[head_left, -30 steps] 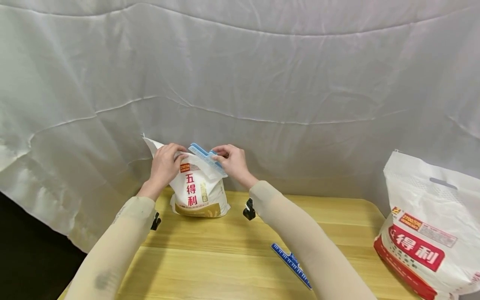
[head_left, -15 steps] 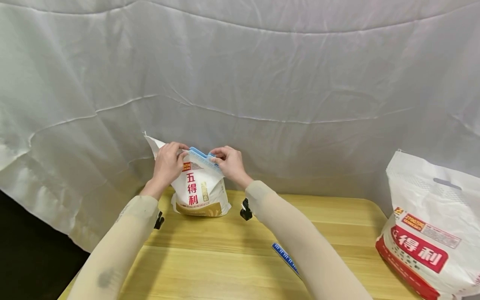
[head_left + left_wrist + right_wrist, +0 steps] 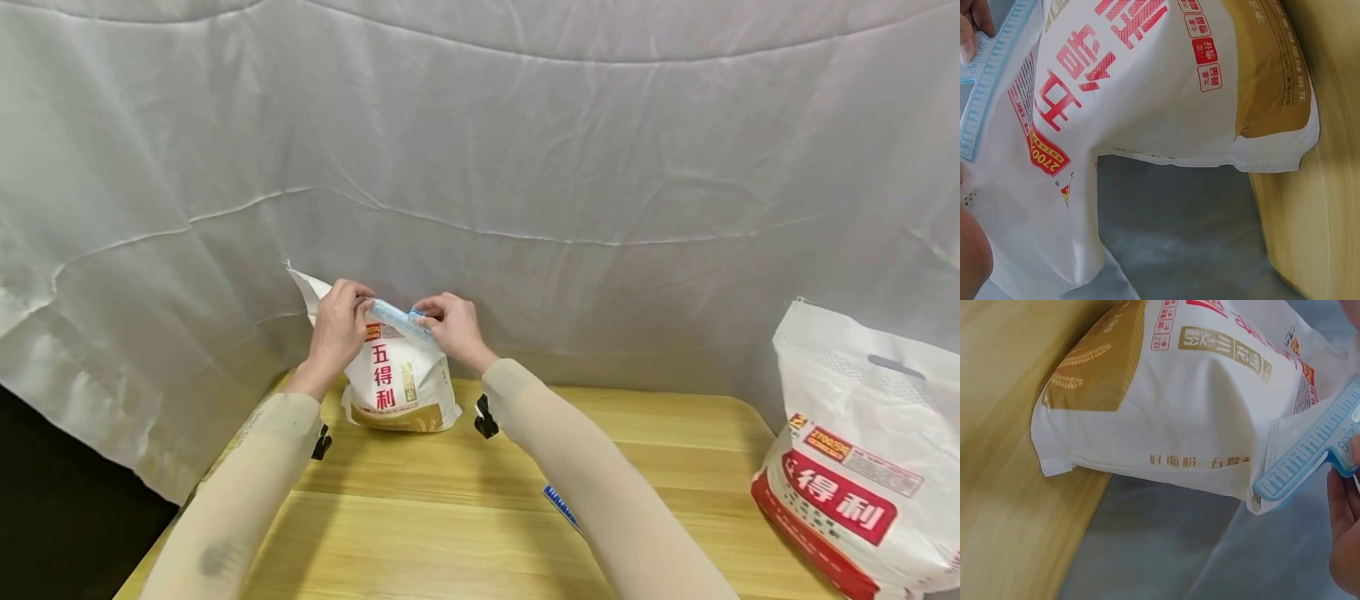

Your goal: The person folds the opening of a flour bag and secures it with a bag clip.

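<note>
A white flour bag (image 3: 412,367) with red characters and a gold lower band stands near the table's back edge, its top folded over. Along the fold lies a light blue bag clip (image 3: 1310,450) with a piano-key pattern, the bag's edge between its bars. My left hand (image 3: 337,329) pinches the bag's top at the left end of the clip; part of it shows at the side of the left wrist view (image 3: 972,256). My right hand (image 3: 456,332) pinches the clip's handle between thumb and fingers. A loose bag corner sticks up behind my left hand.
A blue clip (image 3: 562,507) of similar pattern lies on the wooden table (image 3: 420,517), partly hidden by my right sleeve. A second, larger flour bag (image 3: 832,450) with a red base stands at the right. A grey curtain (image 3: 525,167) hangs behind the table.
The clip has come down and left onto the folded bag top, flatter against it, my right hand moving slightly left with it. My left hand keeps its place at the bag's top.
</note>
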The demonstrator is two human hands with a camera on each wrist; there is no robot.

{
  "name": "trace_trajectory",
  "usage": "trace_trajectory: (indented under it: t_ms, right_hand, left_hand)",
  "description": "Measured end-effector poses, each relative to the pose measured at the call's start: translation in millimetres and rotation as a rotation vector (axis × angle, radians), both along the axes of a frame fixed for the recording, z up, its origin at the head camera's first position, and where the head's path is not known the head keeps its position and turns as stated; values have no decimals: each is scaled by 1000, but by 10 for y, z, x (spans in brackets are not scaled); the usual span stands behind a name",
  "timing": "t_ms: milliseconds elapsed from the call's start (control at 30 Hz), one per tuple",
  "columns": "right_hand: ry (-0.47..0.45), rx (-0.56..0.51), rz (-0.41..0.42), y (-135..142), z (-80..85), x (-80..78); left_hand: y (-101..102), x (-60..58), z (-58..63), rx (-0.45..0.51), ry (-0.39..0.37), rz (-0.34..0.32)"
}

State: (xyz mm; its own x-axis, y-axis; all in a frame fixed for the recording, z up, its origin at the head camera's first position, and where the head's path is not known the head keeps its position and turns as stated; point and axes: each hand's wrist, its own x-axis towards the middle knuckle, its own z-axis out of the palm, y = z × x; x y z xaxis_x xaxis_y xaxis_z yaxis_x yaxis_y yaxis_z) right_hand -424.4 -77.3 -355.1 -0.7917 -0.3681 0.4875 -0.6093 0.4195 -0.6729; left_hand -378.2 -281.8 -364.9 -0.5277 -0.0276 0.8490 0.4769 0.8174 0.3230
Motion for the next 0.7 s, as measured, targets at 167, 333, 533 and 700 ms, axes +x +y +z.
trace_trajectory:
  t_ms: [167, 333, 533, 700]
  right_hand:
    - [-26, 21, 9, 11, 13, -7]
    - [-52, 13, 10, 59, 16, 12]
    - [-83, -15, 25, 107, -1, 39]
    - [-101, -26, 20, 181, -12, 68]
  left_hand:
    - [4, 13, 6, 11, -4, -10]
    - [7, 9, 17, 19, -14, -19]
    - [6, 11, 23, -2, -36, -4]
    - [4, 24, 13, -38, -14, 39]
